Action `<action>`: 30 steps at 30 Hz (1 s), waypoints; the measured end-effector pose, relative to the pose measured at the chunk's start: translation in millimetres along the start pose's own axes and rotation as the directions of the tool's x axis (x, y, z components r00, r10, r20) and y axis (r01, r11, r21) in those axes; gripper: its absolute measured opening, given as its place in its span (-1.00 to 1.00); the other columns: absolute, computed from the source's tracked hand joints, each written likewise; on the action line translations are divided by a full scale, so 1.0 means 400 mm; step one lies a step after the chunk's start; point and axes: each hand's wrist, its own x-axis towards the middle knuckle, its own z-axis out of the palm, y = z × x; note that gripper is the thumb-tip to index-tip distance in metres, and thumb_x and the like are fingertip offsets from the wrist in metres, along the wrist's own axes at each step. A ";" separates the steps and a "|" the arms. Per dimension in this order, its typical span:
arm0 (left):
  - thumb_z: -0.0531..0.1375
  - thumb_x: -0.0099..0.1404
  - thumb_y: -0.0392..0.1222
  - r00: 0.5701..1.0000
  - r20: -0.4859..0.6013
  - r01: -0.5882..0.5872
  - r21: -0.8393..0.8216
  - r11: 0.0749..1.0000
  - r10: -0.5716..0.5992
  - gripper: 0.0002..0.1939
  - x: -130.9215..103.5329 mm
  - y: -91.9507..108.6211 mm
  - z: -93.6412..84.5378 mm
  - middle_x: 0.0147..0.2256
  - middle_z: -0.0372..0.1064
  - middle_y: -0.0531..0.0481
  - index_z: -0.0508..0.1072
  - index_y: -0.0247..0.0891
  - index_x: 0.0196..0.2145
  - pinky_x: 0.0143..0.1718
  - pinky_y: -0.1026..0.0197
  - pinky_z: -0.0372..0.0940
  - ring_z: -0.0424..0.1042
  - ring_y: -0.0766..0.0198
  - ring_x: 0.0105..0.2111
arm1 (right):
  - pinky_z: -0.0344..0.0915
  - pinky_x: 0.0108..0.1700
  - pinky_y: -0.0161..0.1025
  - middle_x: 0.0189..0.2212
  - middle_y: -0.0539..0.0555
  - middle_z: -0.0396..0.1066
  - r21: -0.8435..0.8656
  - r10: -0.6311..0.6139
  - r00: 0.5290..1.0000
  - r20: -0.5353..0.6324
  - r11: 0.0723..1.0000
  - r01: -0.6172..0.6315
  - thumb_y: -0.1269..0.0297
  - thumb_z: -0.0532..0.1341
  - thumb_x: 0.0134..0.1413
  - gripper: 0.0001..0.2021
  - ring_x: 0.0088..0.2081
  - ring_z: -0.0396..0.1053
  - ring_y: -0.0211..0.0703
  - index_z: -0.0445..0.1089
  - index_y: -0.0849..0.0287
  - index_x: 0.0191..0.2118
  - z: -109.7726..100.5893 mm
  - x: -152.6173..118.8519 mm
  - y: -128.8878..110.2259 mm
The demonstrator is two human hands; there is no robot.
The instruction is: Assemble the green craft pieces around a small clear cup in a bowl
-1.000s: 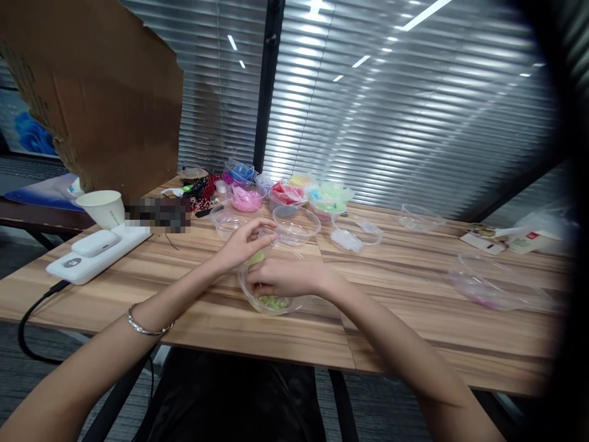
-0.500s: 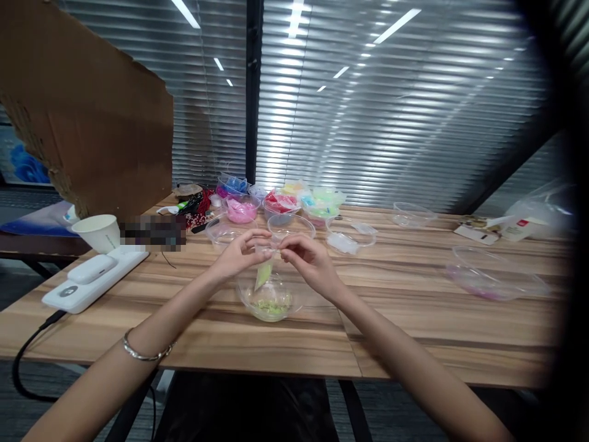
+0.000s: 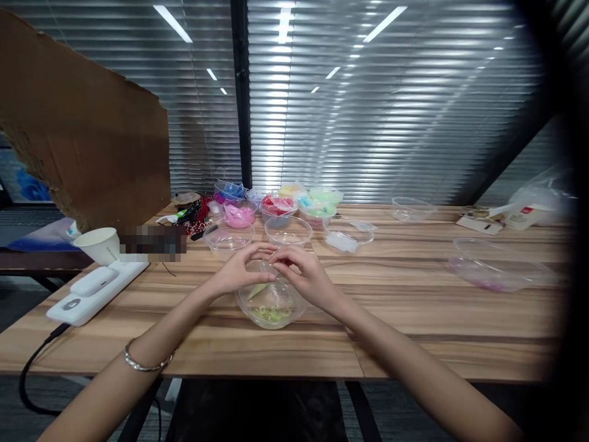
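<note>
In the head view, a small clear bag [image 3: 257, 291] with yellow-green contents hangs between the two hands, above the rear part of a clear bowl [image 3: 247, 314] that holds green bits [image 3: 272, 314]. The bag's long axis seems to slant, though glare and clear plastic blur its outline: the upper end points to the right, toward the fingertips, the lower end down and left. The right hand [image 3: 304, 274] pinches at the upper end, fingertips drawn together. The left hand [image 3: 243, 269] curves around the upper part, thumb below and fingers above; whether it grips the plastic, I cannot tell. Just beyond the hands, two clear containers [image 3: 288, 238] stand side by side on the wooden table [image 3: 202, 344]. Behind them sit a bowl of pink material [image 3: 239, 216] and one of red material [image 3: 278, 205]. A paper cup [image 3: 98, 247] leans beside a white power bank [image 3: 94, 298] at left.
</note>
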 end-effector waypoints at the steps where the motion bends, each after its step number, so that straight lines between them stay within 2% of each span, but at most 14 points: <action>1: 0.39 0.12 -0.15 1.000 -0.006 -0.001 -0.004 1.000 0.001 -0.40 0.000 -0.002 0.001 0.10 0.28 -0.14 0.30 -0.19 0.08 0.13 0.06 0.24 0.33 0.13 0.08 | 0.29 -0.08 -0.24 -0.23 0.05 0.43 0.003 -0.014 1.000 0.003 1.000 0.014 0.38 0.16 0.24 -0.89 -0.15 0.37 -0.25 0.43 0.16 -0.18 0.000 0.000 0.001; 11: 0.38 0.13 -0.16 1.000 -0.012 0.000 -0.046 0.999 0.000 -0.43 0.000 -0.006 0.006 0.11 0.27 -0.14 0.32 -0.17 0.07 0.14 0.02 0.21 0.32 0.12 0.10 | 0.30 -0.06 -0.19 -0.23 0.09 0.42 -0.021 -0.036 0.999 0.013 0.999 0.037 0.37 0.13 0.27 -0.87 -0.14 0.38 -0.20 0.43 0.16 -0.20 -0.003 -0.005 0.003; 22: 0.38 0.12 -0.16 0.999 0.020 -0.044 -0.024 0.999 0.044 -0.43 -0.003 0.000 0.010 0.08 0.30 -0.13 0.33 -0.16 0.07 0.17 0.02 0.18 0.29 0.11 0.12 | 0.29 -0.17 -0.29 -0.25 0.04 0.45 0.023 0.086 0.996 0.006 0.996 -0.086 0.32 0.15 0.26 -0.90 -0.22 0.40 -0.25 0.40 0.15 -0.17 -0.002 -0.013 0.003; 30: 0.38 0.13 -0.13 0.997 0.029 -0.069 0.013 0.998 0.068 -0.55 0.000 0.000 0.008 -0.03 0.37 -0.11 0.40 -0.21 -0.04 0.16 0.00 0.19 0.35 0.11 0.05 | 0.32 -0.18 -0.27 -0.25 0.05 0.46 0.046 0.088 0.996 -0.022 0.995 -0.086 0.34 0.18 0.21 -0.89 -0.22 0.41 -0.24 0.41 0.15 -0.16 0.006 -0.021 0.003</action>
